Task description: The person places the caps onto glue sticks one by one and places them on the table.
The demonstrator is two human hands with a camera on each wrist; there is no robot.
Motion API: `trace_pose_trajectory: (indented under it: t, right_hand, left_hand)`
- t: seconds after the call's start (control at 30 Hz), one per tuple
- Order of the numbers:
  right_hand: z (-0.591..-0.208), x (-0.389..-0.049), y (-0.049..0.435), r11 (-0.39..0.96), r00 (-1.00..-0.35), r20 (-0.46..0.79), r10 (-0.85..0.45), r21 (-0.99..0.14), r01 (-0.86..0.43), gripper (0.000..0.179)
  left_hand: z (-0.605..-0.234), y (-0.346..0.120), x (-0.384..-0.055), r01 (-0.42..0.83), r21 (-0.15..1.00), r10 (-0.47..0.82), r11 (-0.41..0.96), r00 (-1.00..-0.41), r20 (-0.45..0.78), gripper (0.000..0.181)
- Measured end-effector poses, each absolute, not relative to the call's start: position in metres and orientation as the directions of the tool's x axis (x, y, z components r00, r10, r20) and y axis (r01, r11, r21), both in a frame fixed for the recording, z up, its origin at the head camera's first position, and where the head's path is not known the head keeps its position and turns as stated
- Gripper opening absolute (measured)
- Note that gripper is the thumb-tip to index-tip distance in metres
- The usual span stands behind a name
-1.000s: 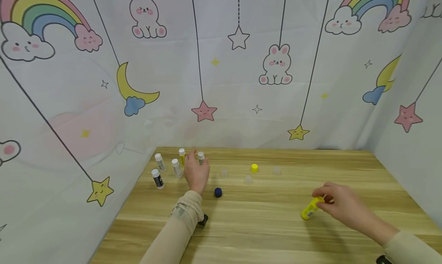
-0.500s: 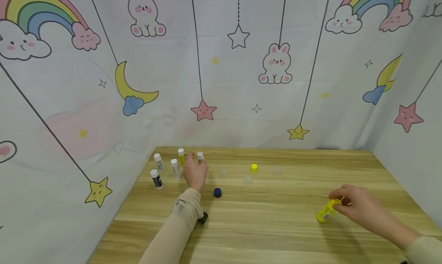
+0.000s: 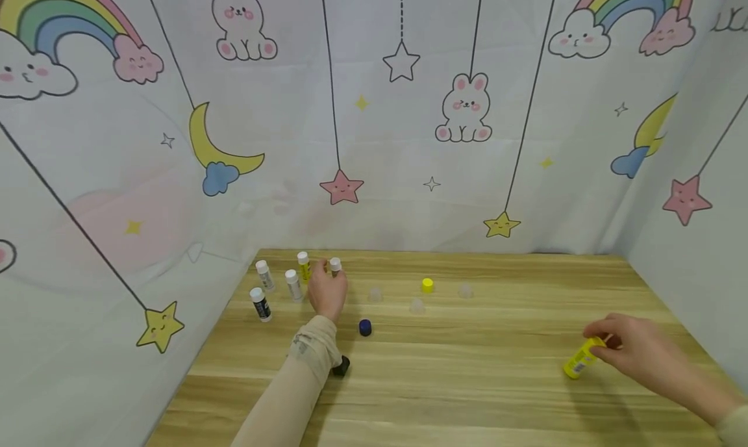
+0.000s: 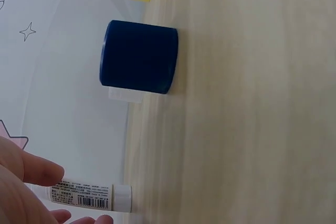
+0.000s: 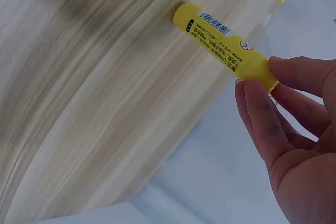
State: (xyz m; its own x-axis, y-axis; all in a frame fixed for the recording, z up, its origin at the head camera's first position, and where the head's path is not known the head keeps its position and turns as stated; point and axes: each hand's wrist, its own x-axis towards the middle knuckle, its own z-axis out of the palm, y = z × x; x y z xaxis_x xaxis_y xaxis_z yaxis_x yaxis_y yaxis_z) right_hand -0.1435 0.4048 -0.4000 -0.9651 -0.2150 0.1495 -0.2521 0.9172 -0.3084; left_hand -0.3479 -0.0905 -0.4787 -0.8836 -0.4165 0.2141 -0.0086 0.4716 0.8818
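Observation:
My left hand (image 3: 327, 292) reaches to the back left of the table. Its thumb and fingers lie round the sides of a white-capped glue stick (image 3: 336, 266), which stands upright; in the left wrist view its barcode label (image 4: 86, 195) shows between them. At the right, my right hand (image 3: 643, 349) pinches a yellow glue stick (image 3: 578, 362) by its upper end. This stick is tilted, its lower end close over the table. The right wrist view shows thumb and fingertips (image 5: 257, 90) gripping the yellow glue stick (image 5: 218, 40), its printed label facing the camera.
Several white-capped glue sticks stand left of my left hand, among them a dark-labelled one (image 3: 261, 305) and a yellow one (image 3: 304, 266). A dark blue cap (image 3: 365, 328), a yellow cap (image 3: 428, 285) and translucent pieces (image 3: 417, 306) are mid-table. Patterned cloth (image 3: 397, 141) hangs behind.
My right hand has moved to the right with the yellow glue stick in its grip. The left hand has stayed at the white-capped glue stick.

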Motion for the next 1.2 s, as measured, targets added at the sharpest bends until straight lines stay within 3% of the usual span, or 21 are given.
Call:
trace_pose_trajectory:
  t: [0.47,0.77,1.2]
  right_hand:
    - [-0.395,-0.151,0.428,0.951,-0.971,0.152,-0.186,-0.220,-0.217,0.020]
    - [-0.393,-0.159,0.442,0.958,-0.970,0.154,-0.188,-0.188,-0.215,0.020]
    - [-0.394,-0.161,0.451,0.967,-0.968,0.174,-0.181,-0.150,-0.208,0.021]
  left_hand:
    - [-0.486,-0.092,-0.353,-0.045,0.861,-0.401,0.507,-0.896,0.189,0.023]
    - [-0.481,-0.092,-0.355,-0.011,0.850,-0.374,0.527,-0.901,0.220,0.018]
    - [-0.478,-0.091,-0.348,0.035,0.855,-0.334,0.518,-0.911,0.240,0.026]
